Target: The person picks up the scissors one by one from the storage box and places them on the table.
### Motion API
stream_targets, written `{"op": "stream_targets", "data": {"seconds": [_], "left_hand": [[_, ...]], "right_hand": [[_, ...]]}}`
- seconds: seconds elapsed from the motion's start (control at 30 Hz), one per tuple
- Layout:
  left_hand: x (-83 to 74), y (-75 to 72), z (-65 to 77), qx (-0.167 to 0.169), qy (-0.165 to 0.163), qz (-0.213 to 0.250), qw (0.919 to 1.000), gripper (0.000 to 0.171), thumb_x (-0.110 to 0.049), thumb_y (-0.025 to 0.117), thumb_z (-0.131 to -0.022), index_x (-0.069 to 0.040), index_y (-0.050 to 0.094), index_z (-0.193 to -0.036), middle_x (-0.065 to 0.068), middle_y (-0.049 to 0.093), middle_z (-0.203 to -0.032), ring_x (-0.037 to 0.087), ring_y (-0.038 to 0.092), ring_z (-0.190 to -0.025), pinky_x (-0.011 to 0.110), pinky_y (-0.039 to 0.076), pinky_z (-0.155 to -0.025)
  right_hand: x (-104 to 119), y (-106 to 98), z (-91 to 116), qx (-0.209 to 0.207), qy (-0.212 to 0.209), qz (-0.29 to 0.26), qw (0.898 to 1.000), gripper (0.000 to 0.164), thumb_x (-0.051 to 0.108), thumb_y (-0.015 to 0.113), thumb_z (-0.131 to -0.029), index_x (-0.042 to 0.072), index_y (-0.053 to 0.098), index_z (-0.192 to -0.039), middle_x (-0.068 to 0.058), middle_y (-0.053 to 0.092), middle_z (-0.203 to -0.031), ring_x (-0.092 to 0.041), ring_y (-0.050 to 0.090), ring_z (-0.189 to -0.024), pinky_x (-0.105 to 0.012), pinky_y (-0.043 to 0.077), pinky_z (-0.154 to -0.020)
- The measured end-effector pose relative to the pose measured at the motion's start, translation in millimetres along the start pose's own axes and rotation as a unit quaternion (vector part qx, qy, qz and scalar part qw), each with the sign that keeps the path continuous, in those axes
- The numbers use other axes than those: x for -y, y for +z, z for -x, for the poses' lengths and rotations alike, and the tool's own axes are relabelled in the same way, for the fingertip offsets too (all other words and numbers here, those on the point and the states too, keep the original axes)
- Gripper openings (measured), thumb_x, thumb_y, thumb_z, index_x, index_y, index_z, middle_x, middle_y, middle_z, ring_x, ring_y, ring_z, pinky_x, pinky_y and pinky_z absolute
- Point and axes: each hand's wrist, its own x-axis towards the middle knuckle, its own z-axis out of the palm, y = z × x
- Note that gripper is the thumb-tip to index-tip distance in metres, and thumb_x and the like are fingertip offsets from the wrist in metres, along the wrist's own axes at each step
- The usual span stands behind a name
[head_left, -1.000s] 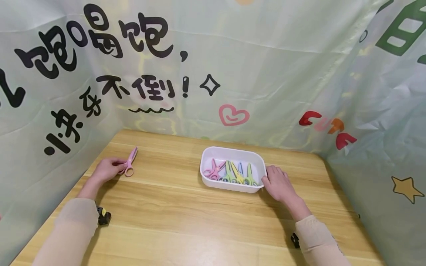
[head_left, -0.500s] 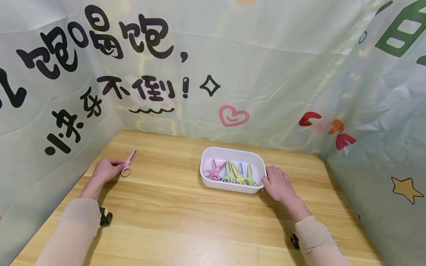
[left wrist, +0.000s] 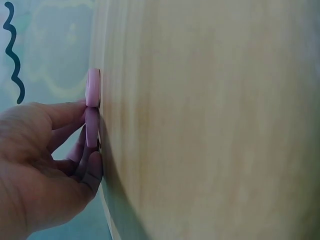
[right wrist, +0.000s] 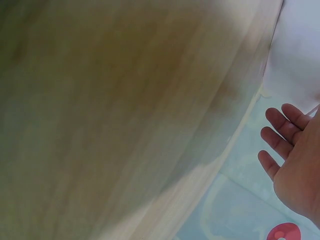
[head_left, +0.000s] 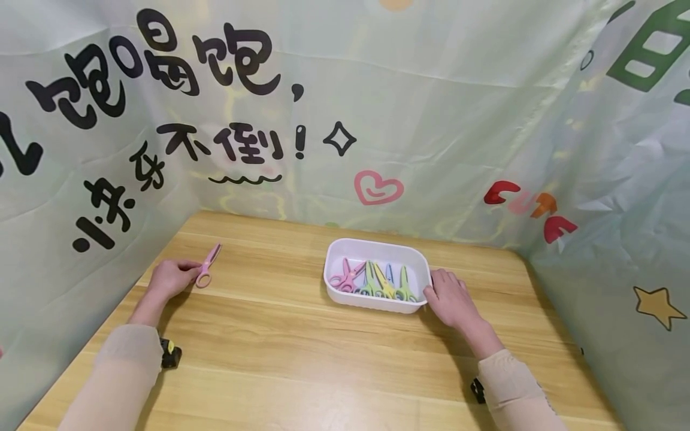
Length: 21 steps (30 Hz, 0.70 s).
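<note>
Pink scissors (head_left: 208,264) are at the far left of the wood-grain table (head_left: 302,359), well apart from the white tray (head_left: 372,303), blades pointing away and a bit right. Left hand (head_left: 171,278) has them pinched at the handle end; wrist view shows the handle edge-on right at the tabletop, can't tell if it's touching or just above. Right hand (head_left: 451,297) isn't gripping anything: fingers loose, thumb side against the tray's right end. Handling guess: light, a fingertip pinch should be plenty. Handles look like smooth moulded plastic: stiff, a bit slick, hard to break in normal use. Main catch is the pivot; hold one loop only and the halves could swing apart. Best hold: across both handle shanks just behind the pivot, or pinch both loops together, keeping skin off the blade edges. They're thin and flat, so getting fingertips under from the table is probably the fiddly bit. Tray looks like rigid, light plastic, likely to slide if knocked; steady it by the end wall. Inside are another pink pair (head_left: 347,278), a yellow pair (head_left: 385,284), a blue pair (head_left: 390,272) and green ones (head_left: 404,285), bunched close, so handles could snag.
</note>
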Motion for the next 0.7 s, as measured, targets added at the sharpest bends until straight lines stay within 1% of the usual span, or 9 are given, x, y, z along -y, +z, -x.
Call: {"op": "stream_targets", "data": {"seconds": [0.17, 0.33, 0.53, 0.7], "left_hand": [[1.2, 0.4, -1.0, -0.004, 0.005, -0.002, 1.0000, 0.038, -0.023, 0.062, -0.104, 0.009, 0.070, -0.122, 0.034, 0.064, -0.128, 0.055, 0.055, -0.121, 0.062, 0.045, -0.100], [1.0, 1.1, -0.4, -0.006, 0.005, 0.001, 1.0000, 0.042, -0.026, 0.062, -0.104, 0.011, 0.067, -0.125, 0.035, 0.063, -0.129, 0.055, 0.054, -0.122, 0.063, 0.044, -0.101], [-1.8, 1.3, 1.8, -0.011, 0.008, 0.011, 0.9998, 0.055, -0.030, 0.060, -0.105, 0.015, 0.055, -0.137, 0.039, 0.057, -0.135, 0.055, 0.052, -0.125, 0.063, 0.044, -0.103], [-12.2, 1.8, 5.5, -0.037, 0.021, 0.037, 0.9984, 0.059, -0.026, 0.057, -0.105, 0.018, 0.047, -0.142, 0.040, 0.053, -0.138, 0.055, 0.052, -0.125, 0.064, 0.045, -0.103]], "right_hand": [[0.8, -0.7, -0.7, 0.002, 0.003, 0.001, 1.000, 0.039, 0.020, 0.045, -0.102, -0.007, 0.057, -0.128, -0.022, 0.060, -0.125, -0.041, 0.051, -0.120, -0.063, 0.039, -0.098], [1.5, -0.4, -1.1, 0.003, 0.007, 0.000, 1.000, 0.039, 0.020, 0.045, -0.102, -0.007, 0.057, -0.128, -0.022, 0.060, -0.125, -0.041, 0.051, -0.120, -0.062, 0.039, -0.098], [1.2, -0.5, -1.2, 0.002, 0.008, -0.001, 1.000, 0.039, 0.020, 0.045, -0.102, -0.007, 0.057, -0.128, -0.022, 0.060, -0.125, -0.041, 0.051, -0.120, -0.061, 0.039, -0.098], [2.7, -1.0, -0.9, 0.004, 0.010, -0.001, 1.000, 0.039, 0.019, 0.046, -0.102, -0.007, 0.058, -0.128, -0.021, 0.060, -0.124, -0.041, 0.051, -0.120, -0.062, 0.039, -0.098]]}}
